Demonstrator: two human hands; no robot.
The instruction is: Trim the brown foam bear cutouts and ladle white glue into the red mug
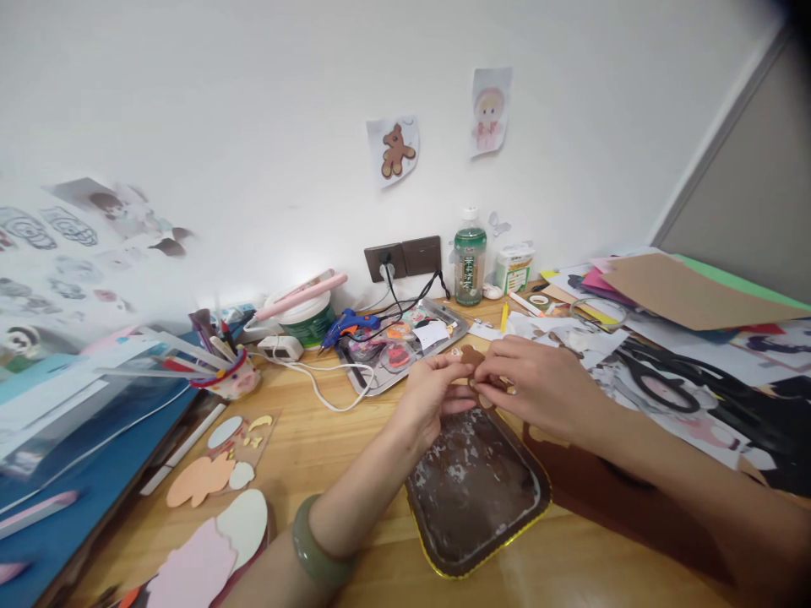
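Note:
My left hand [438, 390] and my right hand [530, 377] meet over the far end of a dark brown tray [476, 490] with a gold edge. Between them they hold a small brown cutout [470, 355], partly hidden by the fingers. My left thumb and fingers pinch it from the left, while the right fingertips close on its right side. On my left wrist sits a green bangle [315, 540]. Behind the hands lies a silver tray [383, 384] with small colourful pieces in it.
A blue glue gun [351, 328] rests by the silver tray. Left are a pen cup [231, 377] and paper cutouts [201, 479]. A green bottle [470, 257] stands against the wall. Black scissors [665, 384] and coloured sheets [688, 287] lie right. A white cable [323, 401] crosses the table.

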